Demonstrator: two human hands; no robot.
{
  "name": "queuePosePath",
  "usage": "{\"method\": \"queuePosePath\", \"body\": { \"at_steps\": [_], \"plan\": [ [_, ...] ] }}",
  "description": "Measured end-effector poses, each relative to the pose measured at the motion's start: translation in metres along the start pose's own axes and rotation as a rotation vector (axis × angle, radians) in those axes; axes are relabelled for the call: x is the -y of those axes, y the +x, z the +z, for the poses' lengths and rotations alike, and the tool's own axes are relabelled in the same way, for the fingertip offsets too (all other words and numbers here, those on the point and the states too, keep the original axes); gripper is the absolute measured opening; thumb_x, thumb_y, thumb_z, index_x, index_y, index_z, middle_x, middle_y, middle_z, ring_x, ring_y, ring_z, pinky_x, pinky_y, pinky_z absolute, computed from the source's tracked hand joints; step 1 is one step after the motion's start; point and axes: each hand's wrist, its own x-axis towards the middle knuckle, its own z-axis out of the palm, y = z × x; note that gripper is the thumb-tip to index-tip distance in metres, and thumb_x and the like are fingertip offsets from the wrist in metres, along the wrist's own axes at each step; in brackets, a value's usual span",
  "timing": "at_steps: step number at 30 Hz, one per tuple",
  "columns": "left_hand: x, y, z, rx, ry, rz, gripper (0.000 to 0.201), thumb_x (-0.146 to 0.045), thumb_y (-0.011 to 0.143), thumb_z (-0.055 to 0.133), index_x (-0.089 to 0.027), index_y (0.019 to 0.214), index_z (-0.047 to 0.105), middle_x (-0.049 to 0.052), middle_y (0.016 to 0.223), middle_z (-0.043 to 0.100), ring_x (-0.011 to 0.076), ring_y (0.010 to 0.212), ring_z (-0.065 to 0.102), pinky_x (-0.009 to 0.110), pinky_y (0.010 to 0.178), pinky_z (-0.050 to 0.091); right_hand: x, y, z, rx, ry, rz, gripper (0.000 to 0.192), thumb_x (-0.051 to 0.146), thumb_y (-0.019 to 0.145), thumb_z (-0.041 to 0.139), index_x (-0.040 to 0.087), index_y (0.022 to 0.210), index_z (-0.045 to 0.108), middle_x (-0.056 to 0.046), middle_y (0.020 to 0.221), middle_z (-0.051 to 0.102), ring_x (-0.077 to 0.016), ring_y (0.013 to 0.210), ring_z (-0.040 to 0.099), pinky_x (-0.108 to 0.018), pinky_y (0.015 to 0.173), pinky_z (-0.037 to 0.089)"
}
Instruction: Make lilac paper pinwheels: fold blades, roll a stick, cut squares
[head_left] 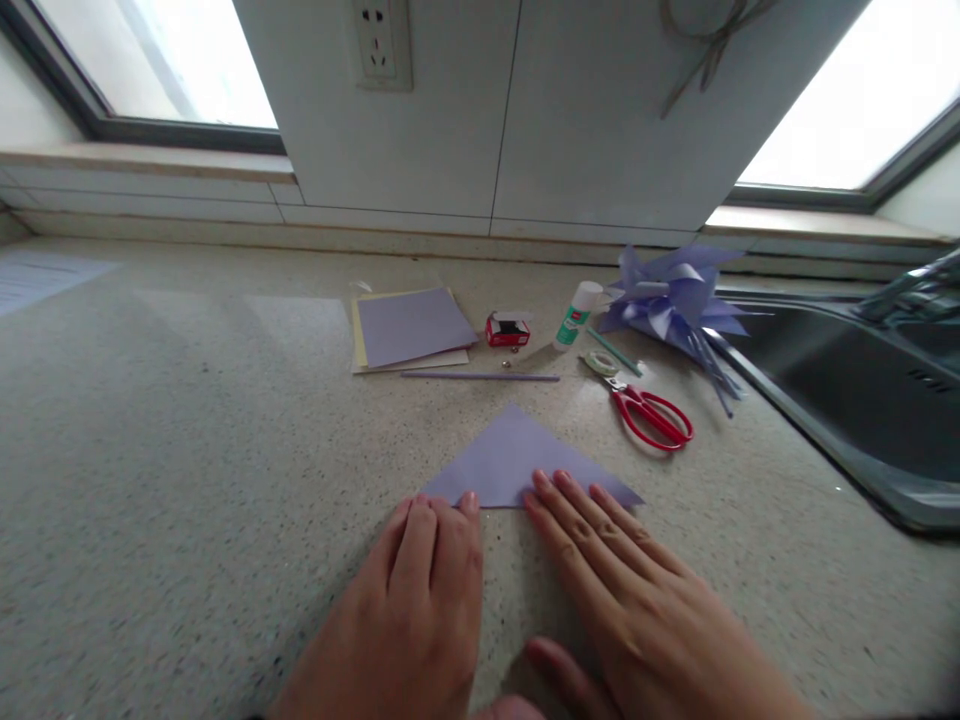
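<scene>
Near the far edge of a pale, speckled stone countertop, in the head view, stands a small red-and-black cardboard box whose contents cannot be made out. To its right is a green-and-white glue stick, upright with its white cap on. A grey metal sink is set in along the surface's right edge.

The triangular lilac paper piece lies flat near the middle of the surface, its point toward the far edge and its long side toward the person, partly under both hands.

The left hand is palm down, fingers bent and close together, tips resting on the left part of the long side. The right hand lies flatter, fingers extended and slightly apart over the right half, its thumb away from the paper. Neither hand pinches the paper; the fingers only press it from above.
</scene>
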Motion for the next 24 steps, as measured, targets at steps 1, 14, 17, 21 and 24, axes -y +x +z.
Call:
{"method": "queuePosePath", "body": {
  "at_steps": [1, 14, 17, 21, 24],
  "plan": [
    [-0.001, -0.001, 0.0, 0.003, 0.0, -0.007, 0.102, -0.085, 0.083, 0.033, 0.002, 0.124, 0.067, 0.028, 0.115, 0.07, 0.0364, 0.096, 0.068, 0.046, 0.082, 0.057, -0.003, -0.005, 0.0, 0.023, -0.015, 0.022, 0.069, 0.052, 0.091, 0.051, -0.001, 0.136, 0.058, -0.023, 0.142, 0.051, -0.0351, 0.126, 0.059, -0.045, 0.089, 0.064],
    [0.002, -0.007, 0.002, 0.069, 0.013, 0.008, 0.098, -0.08, 0.087, 0.035, 0.002, 0.134, 0.059, 0.027, 0.12, 0.066, 0.0354, 0.103, 0.062, 0.047, 0.09, 0.05, -0.037, -0.063, 0.016, 0.118, -0.04, 0.274, 0.085, 0.055, 0.095, 0.046, 0.005, 0.159, 0.019, -0.025, 0.153, 0.038, -0.0402, 0.136, 0.047, -0.059, 0.094, 0.058],
    [0.004, -0.006, 0.001, 0.029, -0.019, 0.031, 0.096, -0.079, 0.09, 0.03, 0.002, 0.129, 0.062, 0.026, 0.113, 0.069, 0.0317, 0.092, 0.063, 0.045, 0.082, 0.051, -0.035, -0.064, 0.014, 0.075, -0.026, 0.374, 0.087, 0.055, 0.094, 0.047, 0.005, 0.159, 0.017, -0.025, 0.156, 0.035, -0.0419, 0.137, 0.046, -0.062, 0.095, 0.056],
    [0.003, -0.005, 0.001, -0.095, -0.029, 0.045, 0.077, -0.072, 0.094, 0.033, -0.007, 0.115, 0.069, 0.018, 0.108, 0.071, 0.0288, 0.092, 0.062, 0.044, 0.086, 0.046, -0.022, -0.05, 0.003, -0.075, -0.007, 0.37, 0.08, 0.044, 0.092, 0.05, 0.004, 0.157, 0.025, -0.023, 0.159, 0.032, -0.041, 0.143, 0.039, -0.062, 0.097, 0.053],
    [-0.001, -0.004, 0.0, -0.192, -0.084, 0.091, 0.053, -0.059, 0.099, 0.038, -0.015, 0.105, 0.067, 0.012, 0.109, 0.072, 0.0263, 0.1, 0.061, 0.041, 0.092, 0.042, -0.012, -0.042, -0.003, -0.081, 0.038, 0.015, 0.072, 0.05, 0.092, 0.053, 0.007, 0.149, 0.044, -0.014, 0.152, 0.047, -0.0349, 0.139, 0.047, -0.052, 0.096, 0.055]
  ]
}}
